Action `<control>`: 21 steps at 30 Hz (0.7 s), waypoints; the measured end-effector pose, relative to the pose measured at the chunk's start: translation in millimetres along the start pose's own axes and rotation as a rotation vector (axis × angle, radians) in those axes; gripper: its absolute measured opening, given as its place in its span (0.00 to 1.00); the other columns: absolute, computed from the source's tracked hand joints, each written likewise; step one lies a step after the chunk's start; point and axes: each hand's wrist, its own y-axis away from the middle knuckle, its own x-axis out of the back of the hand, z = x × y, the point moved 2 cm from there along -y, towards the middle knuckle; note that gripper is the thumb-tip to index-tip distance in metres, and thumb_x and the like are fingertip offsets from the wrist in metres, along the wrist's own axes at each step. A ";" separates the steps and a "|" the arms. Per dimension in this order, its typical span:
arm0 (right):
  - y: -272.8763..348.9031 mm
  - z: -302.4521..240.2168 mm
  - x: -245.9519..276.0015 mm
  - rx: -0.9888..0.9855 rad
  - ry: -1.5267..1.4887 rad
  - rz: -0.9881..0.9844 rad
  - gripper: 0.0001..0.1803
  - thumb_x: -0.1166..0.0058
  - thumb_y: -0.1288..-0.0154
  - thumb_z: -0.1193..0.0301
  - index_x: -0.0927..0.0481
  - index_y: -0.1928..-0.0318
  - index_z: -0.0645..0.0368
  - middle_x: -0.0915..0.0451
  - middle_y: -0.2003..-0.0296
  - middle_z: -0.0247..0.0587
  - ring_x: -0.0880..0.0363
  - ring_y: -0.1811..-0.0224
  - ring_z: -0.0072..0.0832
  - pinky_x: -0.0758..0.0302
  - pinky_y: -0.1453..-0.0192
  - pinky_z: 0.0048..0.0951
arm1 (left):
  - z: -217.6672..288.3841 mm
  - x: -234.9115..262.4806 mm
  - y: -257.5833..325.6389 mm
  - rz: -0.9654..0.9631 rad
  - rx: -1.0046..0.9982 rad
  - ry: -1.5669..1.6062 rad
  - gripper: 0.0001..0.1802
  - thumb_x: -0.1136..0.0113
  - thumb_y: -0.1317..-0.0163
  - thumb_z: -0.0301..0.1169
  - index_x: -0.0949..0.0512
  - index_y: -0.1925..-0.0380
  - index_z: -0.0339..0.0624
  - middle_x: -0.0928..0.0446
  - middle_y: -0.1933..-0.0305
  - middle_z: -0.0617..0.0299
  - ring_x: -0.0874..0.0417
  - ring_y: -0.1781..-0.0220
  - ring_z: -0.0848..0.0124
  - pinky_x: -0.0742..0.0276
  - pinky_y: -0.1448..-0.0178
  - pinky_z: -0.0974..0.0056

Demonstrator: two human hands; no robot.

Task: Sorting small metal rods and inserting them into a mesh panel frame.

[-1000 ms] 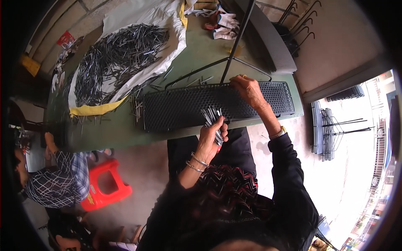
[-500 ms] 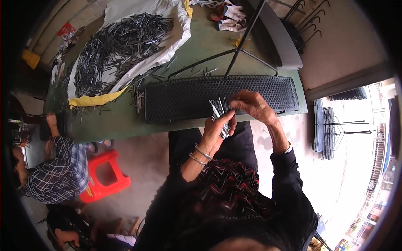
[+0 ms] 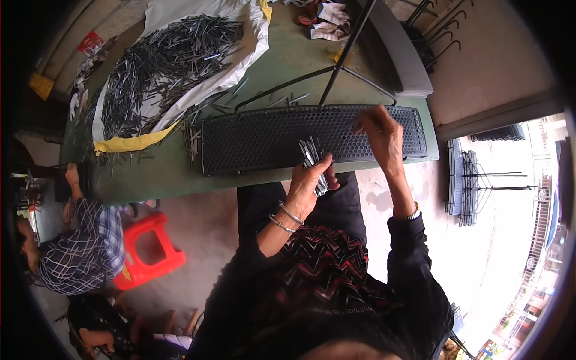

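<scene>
A bundle of thin dark metal strips [image 3: 312, 157] rests in my left hand [image 3: 308, 180], which is closed round it below the near edge of a black perforated metal rack [image 3: 264, 141]. Over the right part of that rack, my right hand [image 3: 384, 135] is raised with its fingers bent inward and together. Motion blurs the fingertips, and whatever they pinch is too small to make out. The rack lies lengthwise along the table's front edge, its black rod frame [image 3: 328, 90] rising from the far side.
A large heap of the same strips [image 3: 162, 66] lies on a white sheet [image 3: 243, 66] at far left of the green table [image 3: 288, 57]. Work gloves [image 3: 331, 23] lie at the back. A red stool [image 3: 171, 259] and a seated person [image 3: 75, 249] are at left; finished-looking racks [image 3: 462, 183] stand at right.
My right hand has moved away from the bundle, up and to the right over the rack. My left hand keeps its hold on the strips, almost in place.
</scene>
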 end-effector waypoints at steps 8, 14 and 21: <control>-33.8 32.0 10.2 0.203 0.390 0.242 0.03 0.47 0.38 0.79 0.23 0.64 0.63 0.19 0.73 0.37 0.21 0.74 0.20 0.26 0.68 0.21 | -2.3 -9.5 -0.2 -0.129 0.078 0.030 0.12 0.38 0.39 0.40 0.26 0.69 0.44 0.30 0.79 0.70 0.26 0.77 0.75 0.23 0.69 0.64; -44.1 42.4 17.5 0.238 0.523 0.190 0.03 0.47 0.37 0.77 0.22 0.64 0.63 0.19 0.73 0.38 0.21 0.76 0.21 0.26 0.69 0.22 | -5.1 -10.0 -0.3 -0.149 0.127 0.042 0.14 0.39 0.38 0.40 0.26 0.68 0.41 0.31 0.80 0.69 0.28 0.77 0.76 0.27 0.71 0.66; -48.5 44.5 18.5 0.217 0.575 -0.025 0.05 0.45 0.38 0.76 0.21 0.62 0.61 0.21 0.72 0.41 0.21 0.72 0.26 0.26 0.66 0.27 | -6.9 -10.5 0.0 -0.184 0.128 0.039 0.14 0.39 0.38 0.40 0.27 0.68 0.40 0.32 0.80 0.68 0.31 0.79 0.76 0.34 0.75 0.69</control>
